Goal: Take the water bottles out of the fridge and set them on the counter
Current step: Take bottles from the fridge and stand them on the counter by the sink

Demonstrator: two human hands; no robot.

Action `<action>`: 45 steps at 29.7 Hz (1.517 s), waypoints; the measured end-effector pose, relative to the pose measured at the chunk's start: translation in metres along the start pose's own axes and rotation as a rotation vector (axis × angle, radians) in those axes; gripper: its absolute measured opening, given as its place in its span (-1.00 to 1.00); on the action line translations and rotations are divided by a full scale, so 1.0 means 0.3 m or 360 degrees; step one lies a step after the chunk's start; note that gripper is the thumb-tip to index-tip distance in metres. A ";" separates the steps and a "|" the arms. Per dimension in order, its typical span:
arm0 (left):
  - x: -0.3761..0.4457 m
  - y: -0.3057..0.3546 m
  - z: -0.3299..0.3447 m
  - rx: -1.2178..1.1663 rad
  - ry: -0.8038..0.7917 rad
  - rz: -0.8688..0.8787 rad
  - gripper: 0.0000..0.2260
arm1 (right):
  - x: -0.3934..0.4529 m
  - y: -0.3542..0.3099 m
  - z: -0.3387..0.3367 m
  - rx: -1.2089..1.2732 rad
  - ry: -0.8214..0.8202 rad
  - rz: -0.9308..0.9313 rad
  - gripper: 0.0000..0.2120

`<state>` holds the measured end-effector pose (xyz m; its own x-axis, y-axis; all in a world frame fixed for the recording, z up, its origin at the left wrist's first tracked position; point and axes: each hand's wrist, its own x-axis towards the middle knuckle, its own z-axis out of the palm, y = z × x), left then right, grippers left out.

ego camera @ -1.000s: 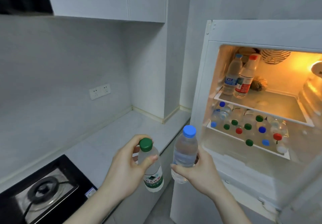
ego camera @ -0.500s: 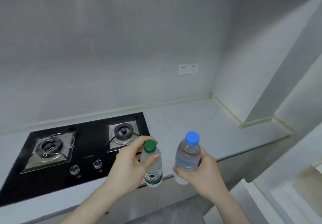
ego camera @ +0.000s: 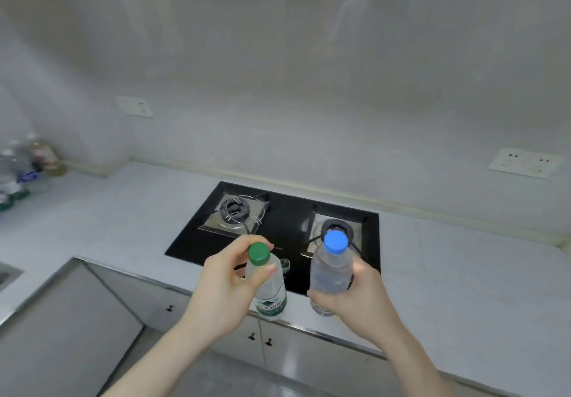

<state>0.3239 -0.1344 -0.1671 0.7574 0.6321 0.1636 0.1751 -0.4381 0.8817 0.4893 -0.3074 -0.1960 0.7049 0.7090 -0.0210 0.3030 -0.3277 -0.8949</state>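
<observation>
Blur smears the far-left corner of the tabletop [ego camera: 463, 288], where a cluster of bottles [ego camera: 21, 168] stands against the wall; I can make out clear plastic, one yellowish body and bits of blue and green, but not how many there are, and the frame edge cuts some off. My left hand [ego camera: 222, 288] grips the green-capped bottle [ego camera: 267, 285] high up, thumb across its shoulder and fingers curled behind the neck, so only the cap and the green-and-white label below show. My right hand [ego camera: 355, 298] wraps the lower half of the blue-capped bottle [ego camera: 330, 270], hiding most of its base. Both are clear, upright and held in the air over the front edge of the black hob [ego camera: 278, 211].
</observation>
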 end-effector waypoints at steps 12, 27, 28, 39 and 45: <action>-0.131 -0.209 -0.544 0.0054 0.0476 -0.0147 -0.80 | 0.110 -0.300 0.528 -0.0050 -0.0383 -0.0272 -0.55; -0.282 -0.532 -1.142 0.0075 0.0755 -0.0347 -0.78 | 0.194 -0.590 1.164 0.0003 -0.0616 -0.0367 -0.57; -0.280 -0.544 -1.161 0.0074 0.0768 -0.0359 -0.78 | 0.204 -0.603 1.187 0.0004 -0.0637 -0.0365 -0.57; -0.122 -0.739 -1.428 0.0078 0.0946 -0.0473 -0.80 | 0.504 -0.745 1.542 0.0040 -0.0884 -0.0452 -0.64; 0.095 -0.882 -1.581 0.0124 0.1034 -0.0553 -0.78 | 0.781 -0.790 1.730 0.0022 -0.0915 -0.0586 -0.54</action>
<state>0.0009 0.3027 -0.1859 0.1298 0.9829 0.1309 0.3992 -0.1727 0.9005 0.2498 0.2605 -0.2201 0.1037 0.9930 0.0558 0.4466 0.0036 -0.8947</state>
